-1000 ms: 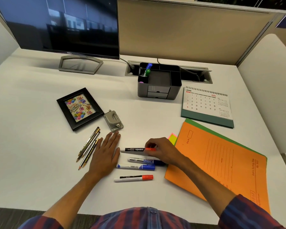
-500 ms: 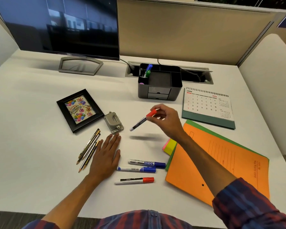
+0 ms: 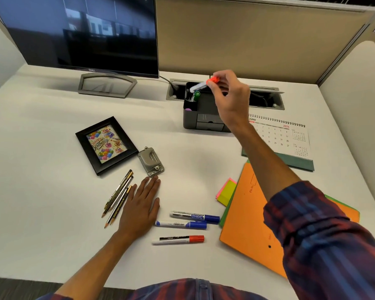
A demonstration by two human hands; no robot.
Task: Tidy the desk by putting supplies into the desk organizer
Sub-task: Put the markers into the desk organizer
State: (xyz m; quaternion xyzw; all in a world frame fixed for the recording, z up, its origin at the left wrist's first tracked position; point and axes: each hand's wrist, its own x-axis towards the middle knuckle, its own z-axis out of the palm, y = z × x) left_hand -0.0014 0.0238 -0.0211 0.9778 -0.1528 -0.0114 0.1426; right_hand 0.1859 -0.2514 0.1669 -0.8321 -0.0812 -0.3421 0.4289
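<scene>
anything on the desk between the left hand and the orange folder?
Head view: three markers. Two blue-capped markers and a red-capped marker lie between the left hand and the orange folder.

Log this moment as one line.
right hand: lowering red-capped marker into organizer | left hand: flat on desk

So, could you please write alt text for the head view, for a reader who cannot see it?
A right hand holds a red-capped marker tilted over the organizer at the back of a white desk. The left hand rests flat beside pencils, near three markers.
</scene>
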